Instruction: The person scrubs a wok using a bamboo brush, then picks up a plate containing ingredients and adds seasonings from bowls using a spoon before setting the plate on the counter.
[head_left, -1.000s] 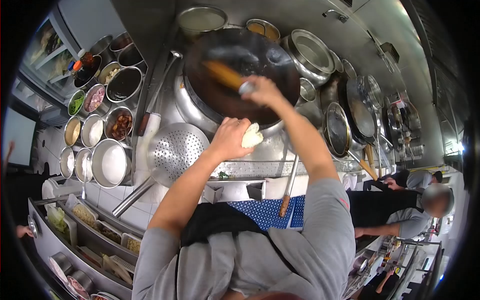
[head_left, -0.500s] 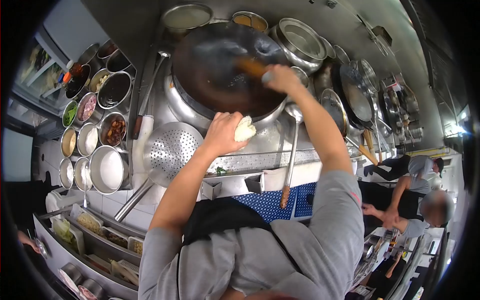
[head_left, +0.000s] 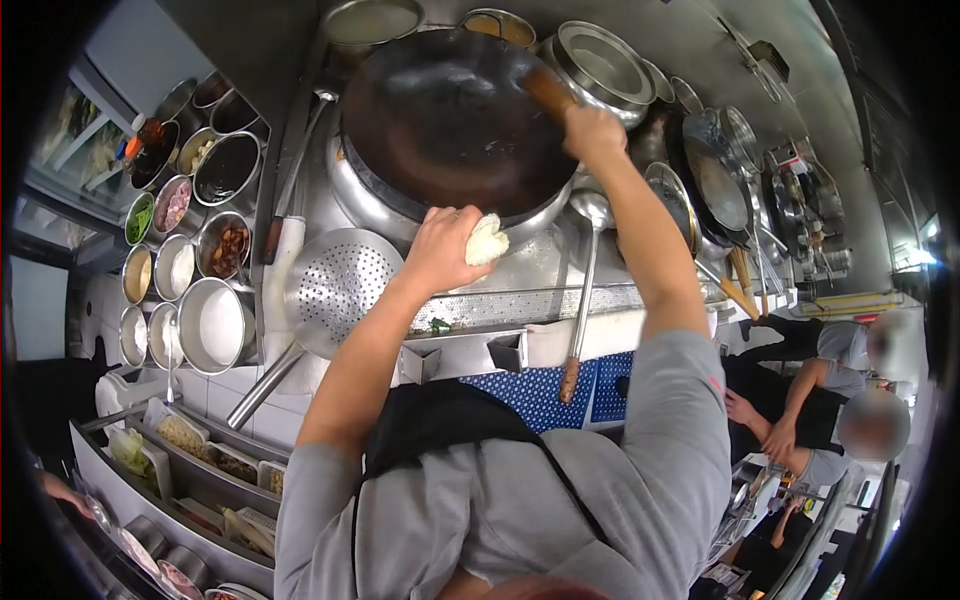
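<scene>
While at one wok (head_left: 440, 130), two hands (head_left: 445, 250) (head_left: 597, 135), one brush (head_left: 548, 93)

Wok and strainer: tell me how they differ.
The wok is dark, brown to black; the strainer is silvery. The wok is clearly wider than the strainer's round part. The strainer is pierced with many small holes, while the wok's surface shows none. Both are round.

The right arm (head_left: 655, 235) extends far forward, right grip (head_left: 595, 137) closed; the left arm (head_left: 362, 370) angles inward, left grip (head_left: 442, 250) curled closer in.
</scene>
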